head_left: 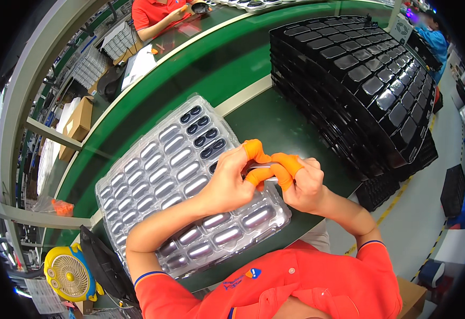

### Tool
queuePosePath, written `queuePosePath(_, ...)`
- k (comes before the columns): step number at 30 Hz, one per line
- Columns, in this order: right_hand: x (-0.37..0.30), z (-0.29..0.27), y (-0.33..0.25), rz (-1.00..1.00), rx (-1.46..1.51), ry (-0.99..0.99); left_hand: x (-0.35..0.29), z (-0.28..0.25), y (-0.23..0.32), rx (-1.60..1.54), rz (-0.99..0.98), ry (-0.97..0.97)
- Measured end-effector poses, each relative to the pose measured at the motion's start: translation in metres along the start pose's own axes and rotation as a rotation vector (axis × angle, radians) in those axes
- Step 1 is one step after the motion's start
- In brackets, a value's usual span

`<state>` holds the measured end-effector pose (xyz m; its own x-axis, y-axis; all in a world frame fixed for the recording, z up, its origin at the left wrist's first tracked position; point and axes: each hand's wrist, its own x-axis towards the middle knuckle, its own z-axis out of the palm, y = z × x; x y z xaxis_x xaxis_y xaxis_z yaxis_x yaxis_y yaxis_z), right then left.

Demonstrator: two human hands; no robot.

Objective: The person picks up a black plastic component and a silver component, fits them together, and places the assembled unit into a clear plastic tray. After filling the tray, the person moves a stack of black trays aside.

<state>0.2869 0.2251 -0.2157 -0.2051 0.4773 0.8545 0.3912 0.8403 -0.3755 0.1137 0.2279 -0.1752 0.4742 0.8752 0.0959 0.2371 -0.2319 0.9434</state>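
Orange finger cots cover the thumb and forefinger of my left hand [231, 178] and of my right hand [308, 185]. Both hands are closed in a pinch, fingertips almost meeting, on a small thin pale piece [269, 166]. Most of that piece is hidden by the fingers, so its kind does not show. Below my hands lies a clear plastic tray [163, 186] with rows of oval pockets. Dark oval parts [205, 133] sit in several pockets along its far right side, and the other visible pockets look silvery.
A tall stack of black trays [344, 80] stands on the right. Behind the bench runs a green conveyor [142, 109] with a pale rail. A yellow fan [70, 274] and a black bag [102, 266] are at lower left. Across the belt, a person in red [150, 16] handles a dark part.
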Motion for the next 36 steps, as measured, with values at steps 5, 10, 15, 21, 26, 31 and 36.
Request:
queuePosePath(5, 0.007, -0.007, 0.003, 0.1, 0.075, -0.043, 0.003, 0.003, 0.012, -0.056, -0.13, 0.035)
queuePosePath(10, 0.015, -0.016, 0.007, 0.312, 0.182, -0.052, 0.011, -0.008, 0.021, -0.174, -0.106, -0.011)
queuePosePath(15, 0.011, -0.007, 0.006, 0.176, 0.042, -0.018, 0.003, -0.001, 0.009, -0.136, -0.104, 0.04)
queuePosePath(21, 0.016, -0.011, -0.001, 0.705, 0.615, -0.041, 0.01, 0.002, 0.023, -0.412, -0.175, 0.062)
queuePosePath(26, 0.013, -0.011, 0.002, 0.906, 1.056, 0.032, 0.008, -0.013, 0.034, -0.115, -0.221, -0.128)
queuePosePath(31, 0.009, -0.023, 0.003, 1.047, 0.884, -0.378, 0.008, -0.01, 0.024, 0.302, 0.162, -0.07)
queuePosePath(36, 0.004, -0.009, -0.003, 0.885, 0.631, -0.42, 0.001, 0.001, -0.001, 0.344, 0.269, -0.074)
